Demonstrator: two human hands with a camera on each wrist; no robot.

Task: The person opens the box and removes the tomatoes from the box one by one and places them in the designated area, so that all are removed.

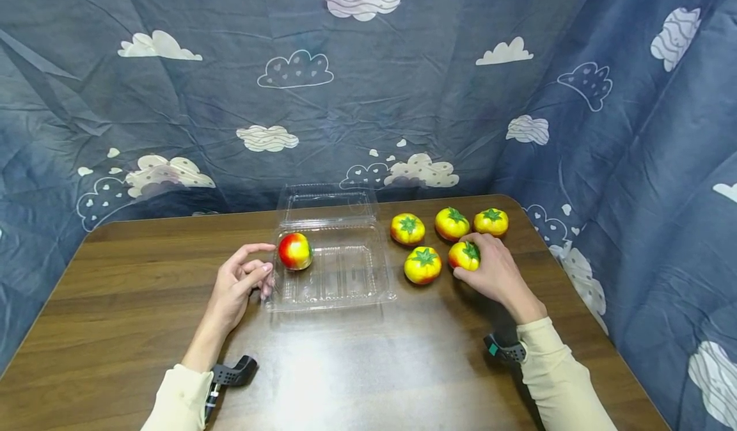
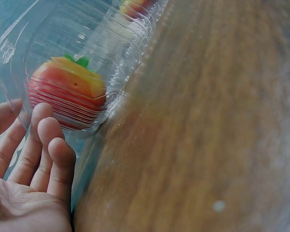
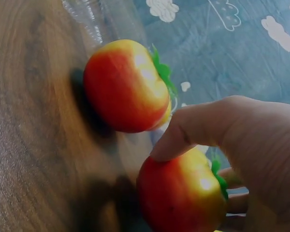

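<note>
My right hand (image 1: 493, 269) grips a red-and-yellow tomato (image 3: 179, 193) with a green leafy top, the thumb on its near side. In the head view this tomato (image 1: 462, 258) is at the front right of a group of similar ones. My left hand (image 1: 233, 286) is at the left edge of a clear plastic clamshell container (image 1: 340, 304); its relaxed fingers (image 2: 50, 128) touch the container's wall. Inside the container, at its left end, lies one tomato (image 1: 295, 251) on its side. The container's lid (image 1: 328, 205) stands open at the back.
Beside the right hand sit more tomatoes: one tomato (image 1: 423, 265) in front, and a left tomato (image 1: 407, 229), a middle tomato (image 1: 451, 224) and a right tomato (image 1: 491, 222) behind. The wooden table (image 1: 144, 271) ends at a blue cloud-print curtain (image 1: 437, 98).
</note>
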